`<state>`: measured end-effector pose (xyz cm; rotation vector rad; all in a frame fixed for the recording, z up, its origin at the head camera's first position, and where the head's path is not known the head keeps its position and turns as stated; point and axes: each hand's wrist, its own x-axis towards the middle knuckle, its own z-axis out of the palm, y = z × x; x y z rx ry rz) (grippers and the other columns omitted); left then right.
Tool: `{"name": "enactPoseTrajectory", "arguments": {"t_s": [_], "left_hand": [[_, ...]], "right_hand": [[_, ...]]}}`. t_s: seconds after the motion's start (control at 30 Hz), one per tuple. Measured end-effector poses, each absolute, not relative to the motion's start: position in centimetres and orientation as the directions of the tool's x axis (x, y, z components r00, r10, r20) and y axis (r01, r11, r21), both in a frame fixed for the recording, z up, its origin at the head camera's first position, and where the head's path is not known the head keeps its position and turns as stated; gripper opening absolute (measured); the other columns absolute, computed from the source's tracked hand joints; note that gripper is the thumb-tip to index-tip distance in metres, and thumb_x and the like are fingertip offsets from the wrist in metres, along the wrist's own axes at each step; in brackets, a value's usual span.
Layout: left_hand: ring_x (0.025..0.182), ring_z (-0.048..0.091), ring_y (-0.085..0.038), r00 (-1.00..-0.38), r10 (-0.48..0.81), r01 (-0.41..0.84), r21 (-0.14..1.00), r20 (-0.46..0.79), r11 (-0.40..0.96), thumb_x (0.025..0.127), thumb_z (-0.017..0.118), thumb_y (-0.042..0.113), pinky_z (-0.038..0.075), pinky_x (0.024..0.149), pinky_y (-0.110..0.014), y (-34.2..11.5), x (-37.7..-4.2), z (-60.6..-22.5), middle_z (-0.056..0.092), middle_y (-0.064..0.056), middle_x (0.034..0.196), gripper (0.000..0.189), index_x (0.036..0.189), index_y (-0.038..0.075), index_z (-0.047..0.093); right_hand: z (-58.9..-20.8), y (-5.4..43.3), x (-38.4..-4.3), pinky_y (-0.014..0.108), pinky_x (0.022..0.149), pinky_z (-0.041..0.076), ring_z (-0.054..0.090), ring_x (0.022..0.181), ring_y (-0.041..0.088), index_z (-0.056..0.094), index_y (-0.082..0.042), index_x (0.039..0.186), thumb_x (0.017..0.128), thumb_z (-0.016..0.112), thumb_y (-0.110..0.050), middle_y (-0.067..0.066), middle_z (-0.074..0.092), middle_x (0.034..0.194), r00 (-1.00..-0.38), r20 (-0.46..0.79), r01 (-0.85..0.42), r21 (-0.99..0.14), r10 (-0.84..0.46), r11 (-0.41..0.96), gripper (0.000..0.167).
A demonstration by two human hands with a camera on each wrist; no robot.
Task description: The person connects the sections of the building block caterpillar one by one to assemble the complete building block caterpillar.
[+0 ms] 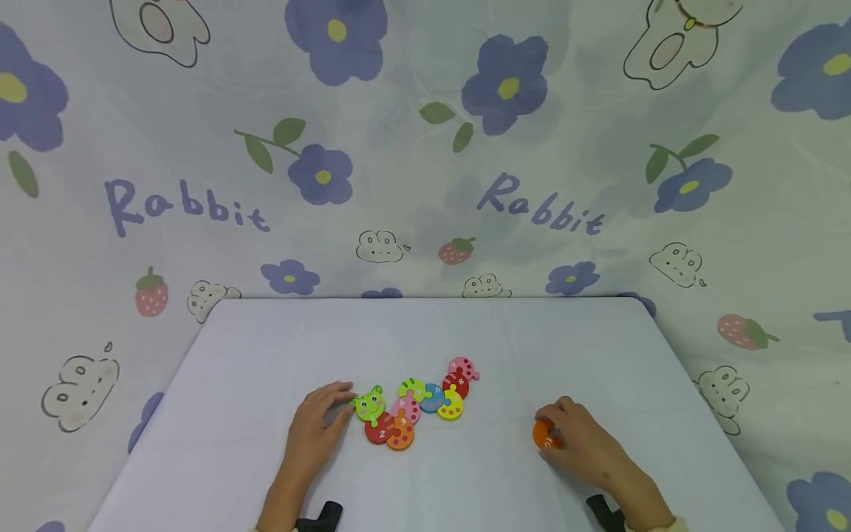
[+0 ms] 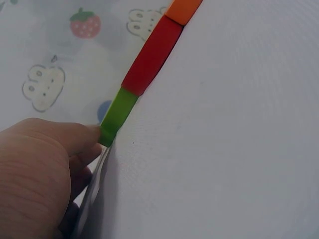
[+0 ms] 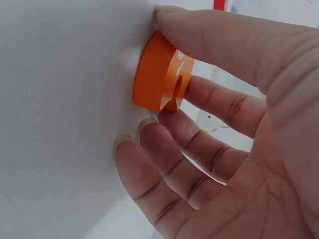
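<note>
A caterpillar puzzle (image 1: pixel 400 432) of joined, numbered round pieces lies in a zigzag at the table's middle. Its green smiling head piece (image 1: pixel 369 403) is at the left end, and a pink piece (image 1: pixel 462 367) ends the chain at upper right. My left hand (image 1: pixel 318 423) rests beside the head, with fingers extended and the thumb at the green edge, as the left wrist view also shows. Off to the right, my right hand (image 1: pixel 580 437) holds a loose orange puzzle piece (image 3: pixel 152 74) between thumb and fingers, low at the tabletop. White number marks and a notch show on it.
The white tabletop (image 1: pixel 266 355) ends at a straight back edge, with a patterned cloth (image 1: pixel 399 148) of flowers and rabbits behind it. Black wrist straps (image 1: pixel 322 516) show at the bottom of the head view.
</note>
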<state>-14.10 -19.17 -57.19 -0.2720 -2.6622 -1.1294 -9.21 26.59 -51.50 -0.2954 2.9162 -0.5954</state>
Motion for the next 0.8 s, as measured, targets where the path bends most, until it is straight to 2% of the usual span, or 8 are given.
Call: {"name": "enactPoseTrajectory", "arguments": {"t_s": [0.4, 0.53, 0.67, 0.8], "left_hand": [[0.138, 0.052, -0.029, -0.957, 0.074, 0.255, 0.687, 0.281, 0.681, 0.093, 0.079, 0.007, 0.039, 0.115, -0.056, -19.3, -14.0, -57.1, 0.067, -0.001, 0.138, 0.028, 0.120, 0.013, 0.074], [0.138, 0.052, -0.028, -0.956, 0.074, 0.257, 0.683, 0.285, 0.684, 0.094, 0.079, 0.007, 0.040, 0.115, -0.055, -19.3, -14.0, -57.0, 0.067, -0.001, 0.138, 0.028, 0.120, 0.013, 0.074], [0.137, 0.053, -0.028, -0.955, 0.073, 0.260, 0.687, 0.289, 0.679, 0.093, 0.079, 0.007, 0.040, 0.115, -0.055, -19.3, -14.0, -57.0, 0.067, -0.001, 0.137, 0.028, 0.120, 0.012, 0.074], [0.137, 0.052, -0.027, -0.957, 0.074, 0.256, 0.696, 0.281, 0.670, 0.094, 0.079, 0.007, 0.040, 0.114, -0.055, -19.2, -14.0, -57.1, 0.067, -0.001, 0.137, 0.028, 0.120, 0.013, 0.074]], "right_hand": [[-51.9, 26.4, -9.9, 0.031, 0.086, 0.055, 0.053, 0.092, 0.007, 0.069, -0.018, 0.114, 0.082, 0.091, -0.025, -0.010, 0.055, 0.103, -0.976, -0.070, -0.160, -0.399, -0.204, 0.903, 0.040], [-51.8, 26.0, -10.2, 0.033, 0.085, 0.055, 0.052, 0.091, 0.008, 0.068, -0.017, 0.112, 0.082, 0.091, -0.031, -0.008, 0.056, 0.102, -0.978, -0.062, -0.162, -0.391, -0.201, 0.906, 0.040], [-51.8, 25.3, -10.5, 0.031, 0.071, 0.050, 0.049, 0.082, 0.010, 0.067, -0.017, 0.107, 0.084, 0.086, -0.048, -0.007, 0.053, 0.092, -0.984, -0.105, -0.098, -0.374, -0.147, 0.922, 0.043], [-51.9, 24.7, -10.8, 0.028, 0.055, 0.035, 0.045, 0.064, 0.013, 0.062, -0.015, 0.099, 0.088, 0.080, -0.053, -0.004, 0.049, 0.072, -0.986, -0.150, -0.011, -0.377, -0.072, 0.926, 0.044]]}}
